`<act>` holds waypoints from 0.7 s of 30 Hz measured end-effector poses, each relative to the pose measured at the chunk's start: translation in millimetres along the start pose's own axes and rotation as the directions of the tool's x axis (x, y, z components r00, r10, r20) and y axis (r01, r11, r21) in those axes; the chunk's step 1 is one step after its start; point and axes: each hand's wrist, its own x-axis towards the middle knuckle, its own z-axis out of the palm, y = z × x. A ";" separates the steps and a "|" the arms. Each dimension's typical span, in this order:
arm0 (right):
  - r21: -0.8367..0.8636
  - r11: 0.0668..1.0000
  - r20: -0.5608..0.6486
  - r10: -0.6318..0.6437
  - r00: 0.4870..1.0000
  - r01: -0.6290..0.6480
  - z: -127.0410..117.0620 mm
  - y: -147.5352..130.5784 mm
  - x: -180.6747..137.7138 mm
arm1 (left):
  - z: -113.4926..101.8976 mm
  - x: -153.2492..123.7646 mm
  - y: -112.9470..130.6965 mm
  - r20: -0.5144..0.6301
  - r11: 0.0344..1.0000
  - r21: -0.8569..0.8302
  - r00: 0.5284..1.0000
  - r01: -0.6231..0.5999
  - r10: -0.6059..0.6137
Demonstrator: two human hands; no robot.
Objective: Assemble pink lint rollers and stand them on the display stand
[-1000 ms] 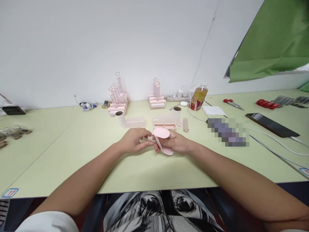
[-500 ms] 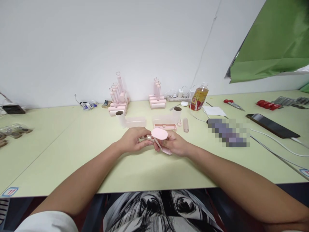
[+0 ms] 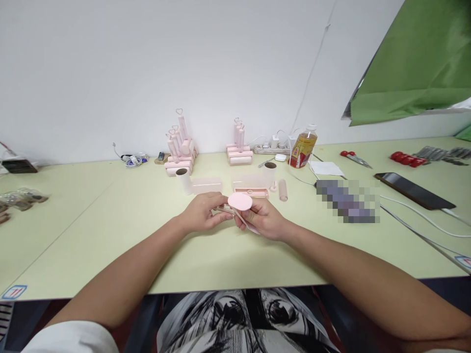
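Head view: I have both hands together at the middle of the frame. My left hand [image 3: 206, 212] has thumb and fingers pinched on a slim piece [image 3: 223, 209]; my right hand [image 3: 271, 221] is clamped on the pink holder [image 3: 240, 201], its oval face up. Whether the two pieces touch, I cannot tell.

I'd judge the work partly done: pink stacks [image 3: 180, 165] at upper centre-left and a smaller pink group [image 3: 240, 156] at upper centre look put together, while the holder in hand looks unfinished. A pink tray [image 3: 252, 192] and a short cylinder [image 3: 282, 190] lie loose just above the right hand; they may be left to fit.

Room is widest on the desk [image 3: 228, 267] below the hands, down to its near edge, and toward the left. Above, pale rolls [image 3: 186, 184] crowd close; at right, a phone [image 3: 415, 190] and white cables [image 3: 427, 215] limit sideways moves.
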 end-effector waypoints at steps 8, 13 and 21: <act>-0.074 0.997 -0.181 -0.017 0.983 0.004 -4.6 -3.0 0.0 | 1.3 -0.6 -0.5 -0.040 0.982 0.072 0.984 0.176 -0.173; -0.071 0.989 -0.332 0.096 0.938 -0.126 -19.9 5.1 4.4 | -8.1 2.5 -5.2 -0.404 0.912 -0.092 0.823 0.399 -0.401; -0.652 0.739 -0.274 -0.021 0.962 -0.170 -10.9 7.0 2.7 | -14.4 2.3 9.4 0.020 0.899 -0.287 0.940 0.331 -0.340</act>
